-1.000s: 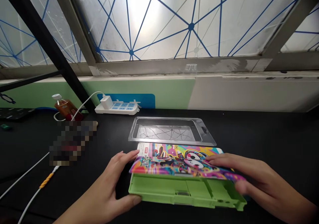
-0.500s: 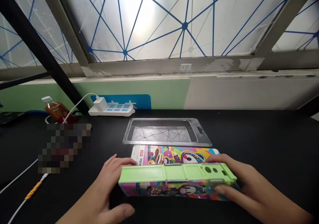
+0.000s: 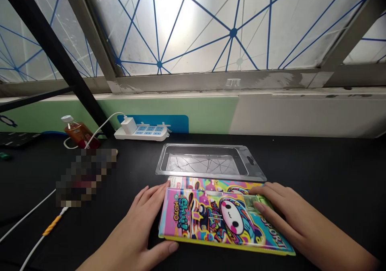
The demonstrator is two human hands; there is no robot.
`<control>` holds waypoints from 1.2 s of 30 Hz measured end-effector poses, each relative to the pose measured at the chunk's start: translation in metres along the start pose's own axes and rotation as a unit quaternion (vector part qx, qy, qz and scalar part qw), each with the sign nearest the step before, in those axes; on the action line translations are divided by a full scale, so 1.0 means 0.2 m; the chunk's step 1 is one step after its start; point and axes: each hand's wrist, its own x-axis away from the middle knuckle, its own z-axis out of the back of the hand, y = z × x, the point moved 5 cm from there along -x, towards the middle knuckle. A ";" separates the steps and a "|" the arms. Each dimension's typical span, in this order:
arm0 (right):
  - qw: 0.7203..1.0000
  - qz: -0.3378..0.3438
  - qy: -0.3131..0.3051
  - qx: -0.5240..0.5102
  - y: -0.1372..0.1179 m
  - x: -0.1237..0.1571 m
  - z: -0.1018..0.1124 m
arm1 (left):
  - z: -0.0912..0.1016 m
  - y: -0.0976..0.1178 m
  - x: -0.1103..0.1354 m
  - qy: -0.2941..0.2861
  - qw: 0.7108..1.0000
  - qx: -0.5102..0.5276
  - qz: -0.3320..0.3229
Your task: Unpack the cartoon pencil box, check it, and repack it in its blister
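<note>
A colourful pencil case (image 3: 208, 218) lies on the black table with its cartoon-printed face up and a yellow lower edge towards me. My left hand (image 3: 141, 222) spans its left end, fingers at the back corner and thumb against the front edge. At the right end, my right hand (image 3: 286, 214) grips the case, its thumb on the face beside a green clear window (image 3: 251, 202) and its fingers over the back edge. Behind the case, a printed card (image 3: 208, 181) with matching artwork is partly covered.
A clear plastic packaging tray (image 3: 199, 175) lies beyond the card. Further back stands a white power strip (image 3: 153, 132) with a plugged charger. To the left are a drink bottle (image 3: 80, 132), a blurred-out object (image 3: 87, 178) and white cables (image 3: 33, 245). A window fills the background.
The pencil case has tipped from standing on its long side, green side up, to lying flat with its printed face up. The view has shifted slightly left.
</note>
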 end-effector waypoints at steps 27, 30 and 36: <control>0.974 0.144 0.109 0.134 -0.54 -0.22 -0.12 | -0.02 -0.03 -0.03 -0.009 0.993 0.066 0.101; 0.966 0.147 0.166 0.135 -0.57 -0.22 -0.06 | -0.01 -0.03 -0.03 -0.008 0.993 0.060 0.098; 0.945 0.232 0.209 0.094 -0.58 -0.07 0.06 | 0.00 -0.01 -0.04 -0.006 0.995 0.053 0.079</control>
